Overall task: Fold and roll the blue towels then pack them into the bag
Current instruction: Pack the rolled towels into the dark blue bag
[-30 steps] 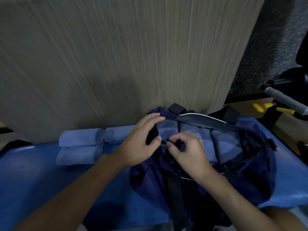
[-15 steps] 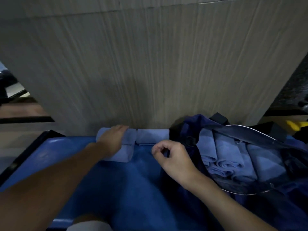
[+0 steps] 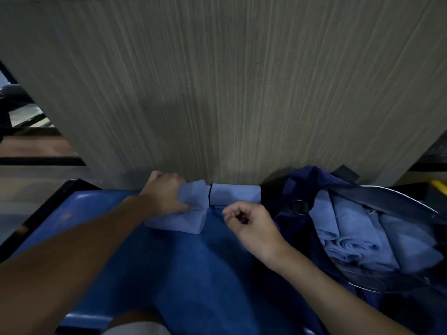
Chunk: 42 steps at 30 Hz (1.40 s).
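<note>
**Base:** Grip status?

**Me:** My left hand (image 3: 167, 198) is clamped round the towel roll (image 3: 194, 193) at 12 o'clock, against the panel (image 3: 217, 93). A lower roll (image 3: 179, 223) lies touching it, with a third roll (image 3: 234, 194) just beside. My right hand (image 3: 251, 223) is loosely curled and empty.

**Base:** Handling?

**Me:** Light and soft, likely to unroll. I'd grasp it mid-length, covering the loose edge. The bag (image 3: 302, 238) is at 3 o'clock, open, with packed rolls (image 3: 350, 238) inside. Its strap (image 3: 387, 198) crosses the mouth and may snag.
</note>
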### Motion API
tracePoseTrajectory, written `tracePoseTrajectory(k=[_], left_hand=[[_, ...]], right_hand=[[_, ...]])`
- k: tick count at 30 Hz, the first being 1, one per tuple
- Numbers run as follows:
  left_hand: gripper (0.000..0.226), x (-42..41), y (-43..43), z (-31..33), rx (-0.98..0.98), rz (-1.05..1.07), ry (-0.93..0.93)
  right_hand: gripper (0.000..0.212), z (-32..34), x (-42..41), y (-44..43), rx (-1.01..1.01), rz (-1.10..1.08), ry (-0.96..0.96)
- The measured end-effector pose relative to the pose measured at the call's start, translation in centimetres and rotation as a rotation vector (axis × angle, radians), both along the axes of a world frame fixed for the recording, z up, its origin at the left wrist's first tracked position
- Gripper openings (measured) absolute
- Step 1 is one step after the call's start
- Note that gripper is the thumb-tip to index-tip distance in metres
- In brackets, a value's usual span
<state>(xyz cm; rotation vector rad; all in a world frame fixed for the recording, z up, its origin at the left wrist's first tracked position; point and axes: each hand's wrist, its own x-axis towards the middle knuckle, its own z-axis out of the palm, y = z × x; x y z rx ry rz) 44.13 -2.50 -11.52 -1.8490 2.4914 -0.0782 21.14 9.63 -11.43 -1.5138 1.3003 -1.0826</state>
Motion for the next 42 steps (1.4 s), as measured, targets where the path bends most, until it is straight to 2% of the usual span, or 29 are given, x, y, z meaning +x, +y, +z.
tracePoseTrajectory(k=[1, 3, 5, 7, 9, 11, 13, 17, 20, 24, 26, 28, 31, 32, 34, 39, 40, 42], left_hand=[[0.040, 0.0, 0.3, 0.4, -0.006, 0.019, 0.086], [0.041, -0.5, 1.4, 1.7, 0.024, 0.095, 0.460], [0.042, -1.9, 3.3, 3.8, -0.038, 0.123, 0.782], [0.045, -4.1, 5.7, 5.7, -0.073, 0.105, 1.020], [0.047, -6.5, 8.3, 7.3, -0.072, 0.058, 1.213], [0.046, -8.8, 10.5, 8.3, -0.027, 0.037, 1.347], [0.046, -11.1, 12.2, 8.9, 0.040, 0.043, 1.442], [0.050, -15.2, 14.3, 8.7, 0.185, 0.048, 1.601], [0.051, -18.2, 15.5, 8.5, 0.246, 0.032, 1.566], [0.038, -22.5, 16.8, 8.3, 0.286, -0.063, 1.486], [0.048, -24.4, 17.1, 8.1, 0.277, -0.142, 1.412], [0.058, -25.9, 16.8, 7.7, 0.151, -0.242, 1.249], [0.045, -27.4, 15.5, 7.1, -0.193, -0.467, 0.844], [0.040, -28.1, 15.1, 6.9, -0.253, -0.507, 0.750], [0.041, -29.5, 14.3, 6.4, -0.272, -0.553, 0.644], [0.064, -32.7, 12.6, 5.6, -0.192, -0.588, 0.376], [0.063, -33.0, 12.4, 5.6, -0.166, -0.579, 0.329], [0.060, -33.6, 11.7, 5.6, -0.136, -0.568, 0.258]], right_hand=[[0.012, 0.1, 0.1, 0.1, 0.000, -0.002, -0.012], [0.016, 0.4, 0.2, 0.2, -0.007, -0.013, -0.046], [0.023, 1.0, 0.1, 0.4, -0.016, -0.025, -0.078], [0.035, 2.0, -0.3, 0.9, -0.028, -0.045, -0.096], [0.058, 3.1, -1.1, 1.5, -0.012, -0.048, -0.128], [0.083, 4.2, -2.2, 2.3, 0.017, -0.030, -0.193], [0.097, 5.1, -3.5, 3.4, 0.018, -0.008, -0.272], [0.100, 6.5, -6.5, 6.0, 0.030, 0.010, -0.415], [0.096, 6.5, -9.0, 7.9, 0.018, -0.013, -0.413], [0.080, 6.0, -12.8, 10.1, -0.030, -0.125, -0.405], [0.073, 5.9, -14.7, 11.1, -0.059, -0.186, -0.391], [0.068, 5.7, -16.7, 12.1, -0.074, -0.248, -0.368], [0.061, 4.8, -20.0, 13.2, -0.082, -0.322, -0.264], [0.057, 4.5, -21.0, 13.5, -0.089, -0.345, -0.223], [0.048, 4.1, -22.7, 14.0, -0.105, -0.402, -0.163], [0.028, 2.9, -25.7, 14.7, -0.061, -0.506, -0.122], [0.029, 2.7, -26.1, 14.9, -0.043, -0.507, -0.115], [0.044, 2.2, -26.8, 15.1, 0.010, -0.484, -0.103]])
